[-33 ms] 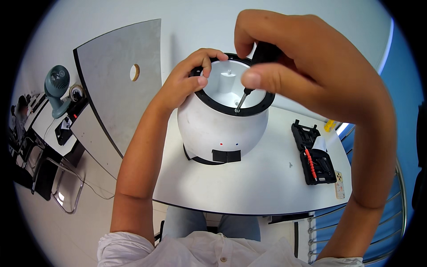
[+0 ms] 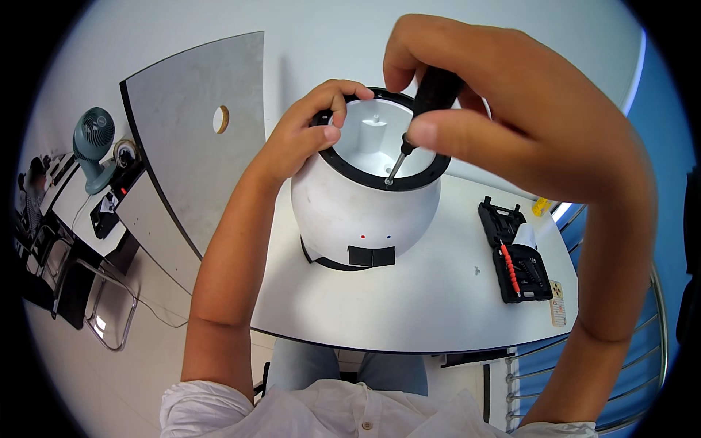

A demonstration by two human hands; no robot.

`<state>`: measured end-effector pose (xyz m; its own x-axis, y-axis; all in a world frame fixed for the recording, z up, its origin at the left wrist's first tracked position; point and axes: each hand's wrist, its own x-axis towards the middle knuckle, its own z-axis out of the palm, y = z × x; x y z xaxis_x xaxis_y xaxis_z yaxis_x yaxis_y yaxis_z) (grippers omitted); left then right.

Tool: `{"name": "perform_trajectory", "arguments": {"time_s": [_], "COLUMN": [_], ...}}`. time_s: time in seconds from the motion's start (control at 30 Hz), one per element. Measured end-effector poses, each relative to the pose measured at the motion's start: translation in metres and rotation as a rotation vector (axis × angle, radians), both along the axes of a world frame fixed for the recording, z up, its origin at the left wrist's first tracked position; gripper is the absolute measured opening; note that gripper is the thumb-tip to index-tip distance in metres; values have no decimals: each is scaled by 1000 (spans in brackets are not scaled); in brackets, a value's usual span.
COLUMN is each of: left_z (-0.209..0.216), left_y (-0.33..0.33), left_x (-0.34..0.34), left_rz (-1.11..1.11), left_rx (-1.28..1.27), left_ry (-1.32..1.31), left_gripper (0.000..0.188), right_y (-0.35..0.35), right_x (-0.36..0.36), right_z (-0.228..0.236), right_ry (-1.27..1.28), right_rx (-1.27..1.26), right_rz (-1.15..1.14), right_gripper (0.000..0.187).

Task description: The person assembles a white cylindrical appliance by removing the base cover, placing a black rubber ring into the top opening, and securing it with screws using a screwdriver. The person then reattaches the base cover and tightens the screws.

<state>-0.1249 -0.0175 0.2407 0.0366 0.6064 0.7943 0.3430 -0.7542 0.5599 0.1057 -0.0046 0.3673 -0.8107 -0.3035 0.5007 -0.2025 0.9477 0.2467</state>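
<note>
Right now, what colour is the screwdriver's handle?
Black: the screwdriver's handle, seen in the head view.

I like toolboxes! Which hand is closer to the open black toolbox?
Right. Right hand is above and left of the toolbox; left hand, on the rim, is farther left.

My screwdriver is black with a silvery shaft, the shell white with a black rim, one red dot, one blue dot and black patches, the table white with a dark edge, the case black, its rod orange-red, my shirt white, my jeans pale blue, the fan grey-green.
</note>
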Motion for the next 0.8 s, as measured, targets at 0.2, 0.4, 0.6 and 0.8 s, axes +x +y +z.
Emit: {"name": "perform_trajectory", "arguments": {"time_s": [0.2,0.4,0.6,0.8], "left_z": [-4,-2,-3,-4], "left_y": [-5,2,3,4], "left_x": [-2,5,-2,-3], "left_rz": [41,-7,-16,-37], "left_rx": [-51,-12,43,25], "left_ry": [-36,-58,-8,-15], "left_gripper": [36,34,33,33], "right_y": [-6,-22,-9,9], "right_x": [1,8,-1,12], "right_z": [9,37,33,6], "right_ry": [-119,-395,-322,-108], "right_rx": [-40,-73,-99,-107], "right_rz": [-54,-259,-495,-104], "right_gripper": [20,18,26,28]}}
